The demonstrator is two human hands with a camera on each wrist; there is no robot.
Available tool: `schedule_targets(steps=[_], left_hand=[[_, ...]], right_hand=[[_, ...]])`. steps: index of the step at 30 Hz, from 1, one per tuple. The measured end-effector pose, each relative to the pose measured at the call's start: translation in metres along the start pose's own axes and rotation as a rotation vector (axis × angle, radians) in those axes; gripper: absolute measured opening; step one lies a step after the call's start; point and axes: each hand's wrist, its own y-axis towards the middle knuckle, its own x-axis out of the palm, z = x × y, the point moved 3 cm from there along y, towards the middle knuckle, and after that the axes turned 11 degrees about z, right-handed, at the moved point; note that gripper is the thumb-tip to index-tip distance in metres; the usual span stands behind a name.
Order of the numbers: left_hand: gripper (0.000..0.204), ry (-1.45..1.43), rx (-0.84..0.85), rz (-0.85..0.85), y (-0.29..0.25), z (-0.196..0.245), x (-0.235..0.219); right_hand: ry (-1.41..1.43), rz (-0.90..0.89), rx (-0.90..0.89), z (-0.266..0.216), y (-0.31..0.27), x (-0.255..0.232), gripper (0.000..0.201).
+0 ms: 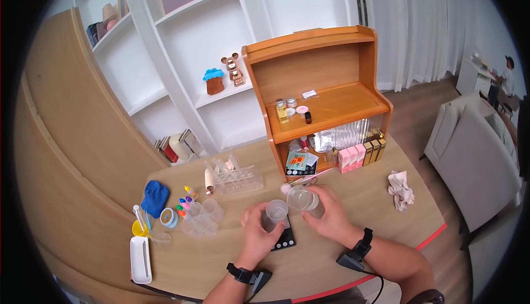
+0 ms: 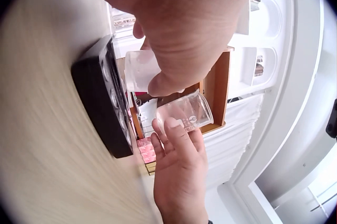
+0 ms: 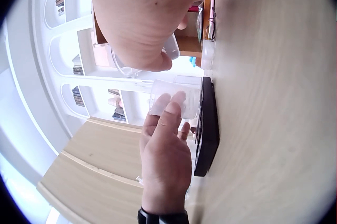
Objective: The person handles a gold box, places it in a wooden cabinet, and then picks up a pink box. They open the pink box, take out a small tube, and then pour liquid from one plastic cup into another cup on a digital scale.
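Observation:
The left hand (image 1: 258, 236) grips a small frosted plastic cup (image 1: 276, 211) upright, close over a black device (image 1: 285, 239) with round buttons. In the right hand (image 1: 329, 216) is a clear cup (image 1: 301, 198) with printed marks, tilted and held a little higher, beside the frosted cup. The left wrist view shows the clear cup (image 2: 185, 112) between the right hand's (image 2: 181, 182) thumb and fingers, its mouth away from the palm. From the right wrist view, the left hand's (image 3: 166, 155) fingers lie round the frosted cup (image 3: 174, 100) near the device (image 3: 207, 126).
Several plastic cups (image 1: 212, 209), small colour bottles (image 1: 190, 192), a blue cloth (image 1: 155, 196) and a white tray (image 1: 141, 260) are at the left. Behind are a clear rack (image 1: 238, 180) and a wooden shelf (image 1: 317, 100) with boxes. Crumpled tissue (image 1: 401, 190) lies right.

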Motion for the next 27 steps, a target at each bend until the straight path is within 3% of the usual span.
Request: schedule_targets(steps=[6, 19, 22, 24, 26, 27], left_hand=[[0.063, 0.022, 0.031, -0.007, -0.003, -0.006, 0.002], [0.063, 0.003, 0.060, -0.028, -0.001, -0.004, 0.000], [0.062, -0.037, 0.034, -0.014, 0.000, -0.009, 0.003], [0.061, -0.070, 0.010, -0.011, 0.006, -0.015, 0.006], [0.061, -0.340, -0.151, 0.049, 0.014, -0.026, 0.005], [0.064, -0.346, -0.148, 0.021, 0.020, -0.031, 0.003]], right_hand=[[-0.135, 0.002, -0.112, -0.012, 0.002, -0.002, 0.064], [-0.191, -0.009, -0.152, -0.017, 0.002, 0.000, 0.065], [-0.222, -0.043, -0.100, -0.009, -0.001, 0.002, 0.063], [-0.189, -0.071, 0.099, 0.001, -0.005, 0.005, 0.061], [-0.208, -0.077, 0.091, 0.003, -0.004, 0.003, 0.060], [-0.229, -0.096, 0.079, 0.005, -0.004, 0.003, 0.059]])
